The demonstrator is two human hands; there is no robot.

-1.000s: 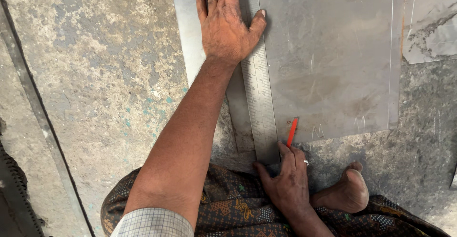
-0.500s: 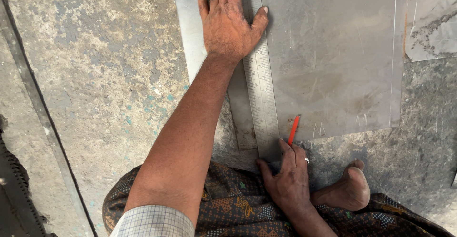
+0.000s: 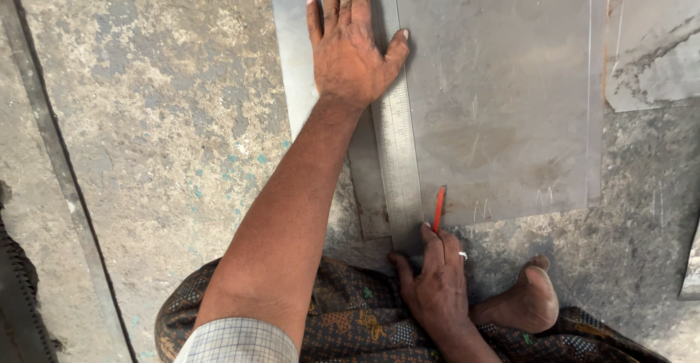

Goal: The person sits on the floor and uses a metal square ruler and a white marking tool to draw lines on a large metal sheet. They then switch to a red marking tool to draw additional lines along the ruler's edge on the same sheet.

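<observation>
Red pencil (image 3: pixel 439 208) upright along ruler (image 3: pixel 397 159)

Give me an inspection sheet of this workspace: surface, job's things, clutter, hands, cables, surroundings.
Surface: rough grey concrete floor, stained and pitted.
Job's things: thin metal sheet lying flat on the floor; steel ruler laid along its left edge; red pencil with its tip at the ruler's edge.
Clutter: another metal sheet at upper right, partly under the first.
Hands: left hand pressed flat on the ruler; right hand fingers pinch the pencil.
Cables: nothing seen.
Surroundings: person's bare foot and patterned cloth at bottom; dark metal strip crossing the floor at left.
</observation>
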